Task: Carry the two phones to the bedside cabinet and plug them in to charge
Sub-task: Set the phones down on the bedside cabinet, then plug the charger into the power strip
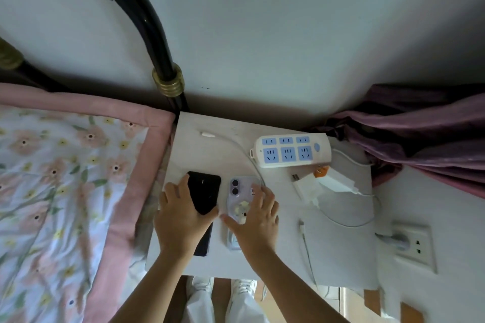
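Note:
Two phones lie side by side on the white bedside cabinet (210,144). The black phone (206,191) is on the left, and my left hand (179,220) rests on its near half with fingers around its left edge. The purple phone (240,191) in a clear case lies face down to its right, under my right hand (256,217), whose fingers spread over its lower part. A white power strip (290,149) with blue sockets lies at the back right. Two white charger plugs (305,187) (337,181) sit below it, and a white cable tip (207,134) lies at the back left.
A bed with a floral, pink-edged quilt (65,191) borders the cabinet on the left, with a black metal bedframe (157,42) behind. Purple curtain fabric (420,134) hangs at the right. A wall socket (414,244) with a plug in it sits on the right wall. White cables (346,223) loop over the cabinet's right side.

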`<action>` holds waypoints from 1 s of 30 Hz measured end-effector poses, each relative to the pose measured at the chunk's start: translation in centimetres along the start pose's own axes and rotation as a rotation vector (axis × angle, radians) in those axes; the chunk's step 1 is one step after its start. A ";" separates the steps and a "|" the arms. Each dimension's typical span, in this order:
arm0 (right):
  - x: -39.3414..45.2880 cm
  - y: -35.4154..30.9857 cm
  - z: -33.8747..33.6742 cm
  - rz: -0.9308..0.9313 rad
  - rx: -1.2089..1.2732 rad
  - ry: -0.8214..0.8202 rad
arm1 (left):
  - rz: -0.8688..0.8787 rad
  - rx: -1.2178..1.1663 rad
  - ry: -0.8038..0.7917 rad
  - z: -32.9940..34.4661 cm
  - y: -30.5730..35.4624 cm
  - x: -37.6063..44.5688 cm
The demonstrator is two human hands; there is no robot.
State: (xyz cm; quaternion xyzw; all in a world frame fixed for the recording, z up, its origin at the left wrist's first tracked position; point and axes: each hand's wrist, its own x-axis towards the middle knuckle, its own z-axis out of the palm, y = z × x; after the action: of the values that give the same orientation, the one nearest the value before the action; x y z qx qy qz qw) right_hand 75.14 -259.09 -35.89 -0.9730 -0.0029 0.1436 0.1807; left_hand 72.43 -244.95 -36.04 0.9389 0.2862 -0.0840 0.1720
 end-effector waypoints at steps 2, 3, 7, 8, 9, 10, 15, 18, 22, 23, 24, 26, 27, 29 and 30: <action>0.3 1.0 -1.2 -0.005 0.100 -0.041 | -0.020 -0.024 0.013 0.2 0.1 -0.2; 0.5 1.6 -1.9 -0.020 0.127 0.014 | -0.031 -0.031 0.014 0.3 0.1 -0.2; 1.9 5.2 -4.9 0.070 0.171 0.277 | -0.028 -0.047 0.035 0.4 1.0 0.2; 2.4 6.1 -5.4 0.125 0.155 0.293 | 0.002 -0.059 0.046 0.3 1.6 0.5; 2.9 6.9 -5.8 0.175 0.136 0.286 | 0.046 -0.082 0.051 0.1 2.2 1.0; 3.3 7.5 -6.1 0.215 0.124 0.260 | 0.098 -0.115 0.050 0.0 3.0 1.5; 4.2 8.5 -6.1 0.275 0.104 0.131 | 0.364 -0.277 -0.067 0.3 8.2 4.7; 4.6 8.8 -6.5 0.247 0.123 0.143 | 0.472 -0.268 -0.131 1.2 10.9 6.3; 5.1 8.9 -7.6 0.202 0.312 0.037 | 0.572 -0.140 -0.144 2.2 12.2 7.5; 5.3 8.8 -7.9 0.200 0.387 -0.030 | 0.571 -0.135 -0.153 2.3 12.2 7.8; 5.5 8.7 -8.3 0.195 0.450 -0.106 | 0.562 -0.148 -0.164 2.2 12.1 8.1; 6.2 8.6 -8.7 0.183 0.534 -0.254 | 0.541 -0.198 -0.184 2.1 11.9 8.5; 6.5 8.4 -9.0 0.180 0.557 -0.311 | 0.531 -0.223 -0.187 2.0 11.9 8.6; 7.2 7.8 -9.8 0.183 0.558 -0.391 | 0.500 -0.271 -0.175 1.8 11.8 8.6; 7.6 7.5 -10.2 0.206 0.558 -0.419 | 0.483 -0.290 -0.171 1.8 11.8 8.6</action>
State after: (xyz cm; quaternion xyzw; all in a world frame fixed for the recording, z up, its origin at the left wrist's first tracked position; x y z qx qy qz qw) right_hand 84.89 -269.24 -31.53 -0.8309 0.0976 0.3524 0.4194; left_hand 86.08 -250.37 -36.63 0.9350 0.0482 -0.0775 0.3428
